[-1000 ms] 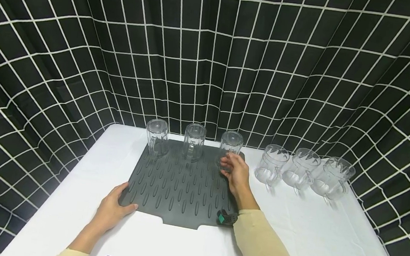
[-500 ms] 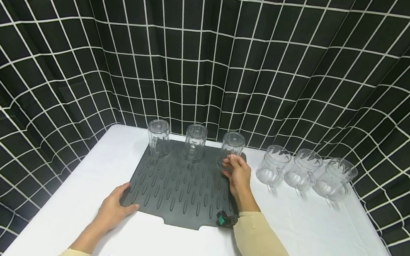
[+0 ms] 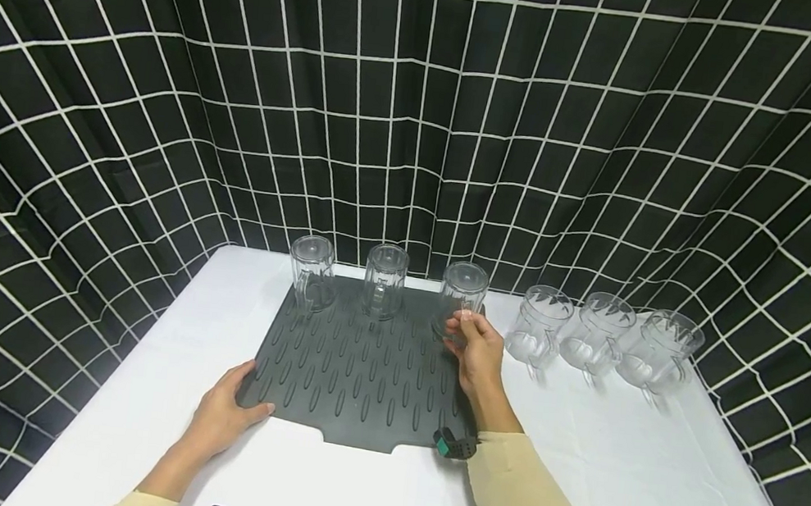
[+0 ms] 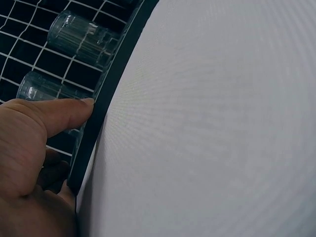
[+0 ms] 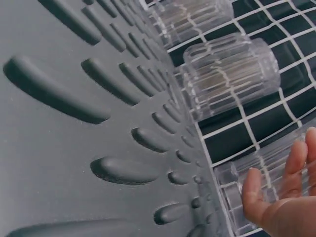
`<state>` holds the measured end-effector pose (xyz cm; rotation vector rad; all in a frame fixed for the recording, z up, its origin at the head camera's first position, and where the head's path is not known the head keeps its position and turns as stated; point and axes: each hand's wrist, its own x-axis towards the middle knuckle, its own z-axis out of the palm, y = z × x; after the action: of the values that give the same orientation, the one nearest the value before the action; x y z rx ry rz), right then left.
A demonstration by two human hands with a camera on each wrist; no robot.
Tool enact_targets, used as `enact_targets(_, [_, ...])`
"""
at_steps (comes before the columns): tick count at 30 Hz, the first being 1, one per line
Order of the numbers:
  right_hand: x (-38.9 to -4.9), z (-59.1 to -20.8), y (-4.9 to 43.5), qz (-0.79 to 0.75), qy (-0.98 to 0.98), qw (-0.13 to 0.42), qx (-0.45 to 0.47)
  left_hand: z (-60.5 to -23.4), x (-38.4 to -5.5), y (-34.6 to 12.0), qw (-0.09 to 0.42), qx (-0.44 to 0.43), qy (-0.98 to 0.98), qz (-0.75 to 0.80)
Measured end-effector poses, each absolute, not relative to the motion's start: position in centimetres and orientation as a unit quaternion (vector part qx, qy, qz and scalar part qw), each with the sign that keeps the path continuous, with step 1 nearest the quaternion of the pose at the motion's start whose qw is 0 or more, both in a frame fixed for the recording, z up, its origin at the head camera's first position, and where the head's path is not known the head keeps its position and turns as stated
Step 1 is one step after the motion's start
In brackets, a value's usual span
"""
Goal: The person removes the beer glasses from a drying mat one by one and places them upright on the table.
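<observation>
Three clear glass mugs stand upside down along the far side of a grey ridged drying mat (image 3: 357, 363): the left mug (image 3: 311, 272), the middle mug (image 3: 384, 282) and the right mug (image 3: 463, 284). My right hand (image 3: 478, 351) grips the right mug at its handle side, fingers and thumb curled there; its fingers hide part of the handle. In the right wrist view that mug (image 5: 276, 160) lies behind the fingertips. My left hand (image 3: 221, 411) holds the mat's near left corner, thumb on the front edge (image 4: 101, 106) and fingers along the left side.
Three more clear glass mugs stand upright on the white table (image 3: 618, 490) to the right of the mat: a nearer mug (image 3: 539, 325), a second mug (image 3: 596, 331) and a third mug (image 3: 660, 350). A black curtain (image 3: 404, 121) with white grid lines hangs behind and at both sides.
My right hand has shifted slightly right and toward me, and the right mug has moved a little the same way. My left hand stays at the mat's corner.
</observation>
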<state>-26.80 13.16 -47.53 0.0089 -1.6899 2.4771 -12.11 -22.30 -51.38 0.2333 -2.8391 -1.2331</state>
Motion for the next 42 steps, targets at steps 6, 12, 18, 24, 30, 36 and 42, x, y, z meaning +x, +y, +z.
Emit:
enact_targets(6, [-25.5,-46.5,13.5,0.823,-0.555,0.118,0.011,-51.5,-12.1,-22.3,0.015,0.073,-0.914,-0.4])
enact_targets(12, [-24.6,-45.6,13.8,0.821,-0.542,0.176,0.027,-51.5,-12.2,-22.3,0.015,0.072,-0.916,-0.395])
enact_targets(18, [-23.6,-45.0,14.2,0.773,-0.594,0.219,0.029,-51.6,-12.2,-22.4,0.018,0.069,-0.916,-0.394])
enact_targets(24, [-21.4,-42.9,14.1,0.698,-0.676,0.231,0.045,-51.6,-12.2,-22.4,0.015,0.071,-0.916,-0.394])
enact_targets(30, [-19.5,-41.1,13.8,0.635,-0.736,0.228,0.053,-51.6,-12.1,-22.4,0.02,0.07,-0.917,-0.393])
enact_targets(36, [-20.1,-42.3,14.2,0.621,-0.753,0.212,0.045,-51.6,-12.2,-22.4,0.021,0.069,-0.917,-0.393])
enact_targets(42, [-20.7,-43.7,14.7,0.619,-0.756,0.206,0.048,-51.3,-12.1,-22.4,0.012,0.071,-0.917,-0.392])
